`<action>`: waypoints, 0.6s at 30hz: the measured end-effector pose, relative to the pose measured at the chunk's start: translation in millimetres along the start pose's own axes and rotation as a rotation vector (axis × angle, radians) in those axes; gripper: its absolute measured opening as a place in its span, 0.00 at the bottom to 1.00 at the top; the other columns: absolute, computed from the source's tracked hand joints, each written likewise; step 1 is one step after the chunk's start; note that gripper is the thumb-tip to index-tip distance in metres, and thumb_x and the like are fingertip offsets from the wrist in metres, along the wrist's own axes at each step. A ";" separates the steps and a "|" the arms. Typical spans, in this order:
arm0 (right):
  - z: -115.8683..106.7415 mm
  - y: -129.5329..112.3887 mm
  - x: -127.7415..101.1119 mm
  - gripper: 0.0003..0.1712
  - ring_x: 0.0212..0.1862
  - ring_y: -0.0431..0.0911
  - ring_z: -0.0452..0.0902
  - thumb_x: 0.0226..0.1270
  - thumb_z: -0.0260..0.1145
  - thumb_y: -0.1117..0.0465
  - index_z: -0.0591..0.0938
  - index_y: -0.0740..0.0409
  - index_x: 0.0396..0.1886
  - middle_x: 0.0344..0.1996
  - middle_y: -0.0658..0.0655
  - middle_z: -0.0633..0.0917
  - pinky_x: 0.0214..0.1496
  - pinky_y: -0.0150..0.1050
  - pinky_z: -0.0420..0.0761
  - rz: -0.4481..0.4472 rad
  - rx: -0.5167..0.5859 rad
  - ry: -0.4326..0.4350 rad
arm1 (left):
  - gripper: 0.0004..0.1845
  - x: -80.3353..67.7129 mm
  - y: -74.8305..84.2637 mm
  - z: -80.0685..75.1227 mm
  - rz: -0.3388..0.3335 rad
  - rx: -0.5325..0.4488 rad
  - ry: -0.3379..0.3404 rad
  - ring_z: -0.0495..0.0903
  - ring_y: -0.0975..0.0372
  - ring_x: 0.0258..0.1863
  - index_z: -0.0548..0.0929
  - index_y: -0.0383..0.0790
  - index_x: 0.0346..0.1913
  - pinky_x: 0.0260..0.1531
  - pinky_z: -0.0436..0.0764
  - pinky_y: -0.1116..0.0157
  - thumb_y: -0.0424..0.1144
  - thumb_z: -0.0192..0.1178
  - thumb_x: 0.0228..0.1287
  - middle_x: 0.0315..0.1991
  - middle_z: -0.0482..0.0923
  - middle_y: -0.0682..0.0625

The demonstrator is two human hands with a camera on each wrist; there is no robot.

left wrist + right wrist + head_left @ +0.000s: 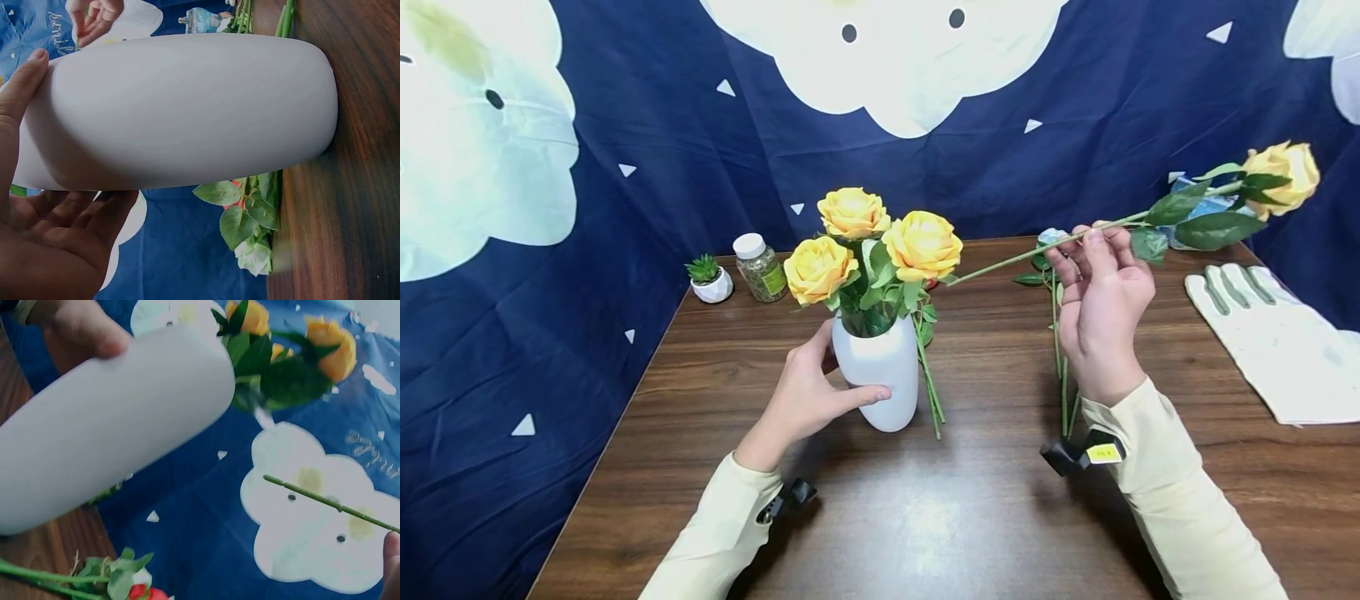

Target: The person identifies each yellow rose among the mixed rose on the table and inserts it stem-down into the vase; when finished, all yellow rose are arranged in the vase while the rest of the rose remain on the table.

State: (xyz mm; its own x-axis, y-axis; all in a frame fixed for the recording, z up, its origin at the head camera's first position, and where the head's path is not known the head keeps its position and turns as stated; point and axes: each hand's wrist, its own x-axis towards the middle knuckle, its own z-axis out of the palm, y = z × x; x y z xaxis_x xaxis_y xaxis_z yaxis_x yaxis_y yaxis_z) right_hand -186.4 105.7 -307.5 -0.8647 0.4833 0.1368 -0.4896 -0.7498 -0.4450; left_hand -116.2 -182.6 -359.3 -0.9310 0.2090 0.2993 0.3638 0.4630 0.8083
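Observation:
My left hand grips the white vase around its left side, thumb across the front; the left wrist view shows fingers behind its pale wall. Several yellow roses stand in the vase, with green leaves at its mouth. To the right, my right hand pinches the stem of another yellow rose. That rose lies nearly sideways in the air, bloom to the right. Its bare stem end points left toward the vase; in the right wrist view it is apart from the vase.
Loose flower stems lie beside the vase, and others lie under the right forearm. A red flower shows low in the right wrist view. A potted succulent and lidded jar stand back left; a white-and-green glove lies right.

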 end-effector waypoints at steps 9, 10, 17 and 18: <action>13.8 -16.9 -15.0 0.07 0.25 0.50 0.84 0.73 0.57 0.80 0.76 0.72 0.32 0.26 0.64 0.82 0.28 0.40 0.89 0.026 0.047 -0.056 | 0.42 1.2 0.3 0.1 0.000 0.019 0.001 0.85 0.55 0.55 0.74 0.36 0.65 0.57 0.85 0.54 0.38 0.84 0.47 0.56 0.84 0.45; 14.5 -17.7 -16.0 0.08 0.24 0.50 0.84 0.73 0.57 0.80 0.76 0.72 0.32 0.26 0.64 0.82 0.28 0.40 0.89 0.028 0.046 -0.062 | 0.42 1.2 0.3 0.1 -0.001 0.017 0.001 0.85 0.55 0.55 0.74 0.36 0.66 0.57 0.85 0.54 0.38 0.84 0.47 0.57 0.84 0.45; 17.8 -23.2 -24.8 0.06 0.24 0.50 0.83 0.73 0.58 0.80 0.76 0.72 0.35 0.27 0.64 0.83 0.28 0.41 0.89 0.039 0.072 -0.068 | 0.42 0.8 -0.2 0.0 0.001 0.012 0.000 0.85 0.55 0.55 0.74 0.35 0.65 0.57 0.84 0.53 0.38 0.84 0.47 0.57 0.84 0.44; 17.9 -24.1 -25.8 0.05 0.24 0.51 0.83 0.73 0.57 0.80 0.76 0.72 0.35 0.27 0.65 0.83 0.27 0.41 0.89 0.040 0.081 -0.068 | 0.42 0.9 -0.2 0.1 0.002 0.012 0.000 0.85 0.55 0.55 0.74 0.36 0.65 0.57 0.84 0.53 0.38 0.84 0.47 0.56 0.84 0.44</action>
State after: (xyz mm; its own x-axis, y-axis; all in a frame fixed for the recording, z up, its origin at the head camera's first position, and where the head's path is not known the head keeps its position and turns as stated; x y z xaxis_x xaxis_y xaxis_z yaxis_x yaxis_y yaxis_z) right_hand -154.3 103.2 -284.5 -0.8882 0.4221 0.1815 -0.4592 -0.8037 -0.3784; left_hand -117.1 -182.5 -359.3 -0.9302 0.2099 0.3011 0.3661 0.4726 0.8016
